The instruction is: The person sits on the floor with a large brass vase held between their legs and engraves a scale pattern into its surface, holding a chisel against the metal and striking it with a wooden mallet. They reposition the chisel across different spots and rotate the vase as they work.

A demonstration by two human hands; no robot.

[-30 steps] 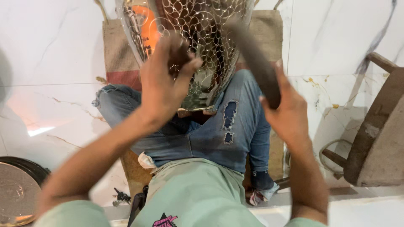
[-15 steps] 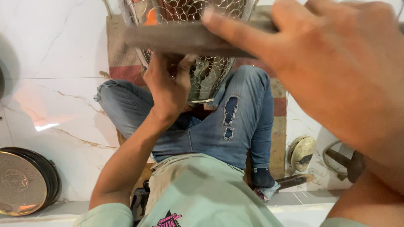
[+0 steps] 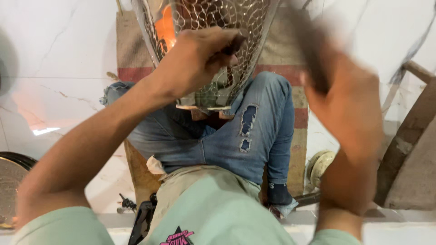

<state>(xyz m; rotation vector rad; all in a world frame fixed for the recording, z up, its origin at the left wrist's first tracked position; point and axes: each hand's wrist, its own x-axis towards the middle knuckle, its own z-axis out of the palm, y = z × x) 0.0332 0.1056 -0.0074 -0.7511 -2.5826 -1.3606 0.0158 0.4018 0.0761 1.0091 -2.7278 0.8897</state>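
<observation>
A shiny metal vessel (image 3: pixel 254 27) with a hammered, scale-like pattern rests between my knees, its narrow base down near my lap. My left hand (image 3: pixel 195 61) is closed around a small dark punch (image 3: pixel 229 45) whose tip presses against the vessel's wall. To the right, my right hand (image 3: pixel 349 109) grips a dark hammer (image 3: pixel 311 50) raised beside the vessel; both are blurred by motion. I sit cross-legged in torn blue jeans (image 3: pixel 254 136) and a pale green shirt.
A striped mat (image 3: pixel 290 59) lies under my legs on the white marble floor (image 3: pixel 59 90). A round metal plate (image 3: pixel 9 181) sits at the left edge. A wooden block (image 3: pixel 413 154) and a small round object (image 3: pixel 320 165) lie at the right.
My right hand with the hammer has swung from close in front of the camera, back out to the right of the vessel. The left hand stays on the vessel with the punch.
</observation>
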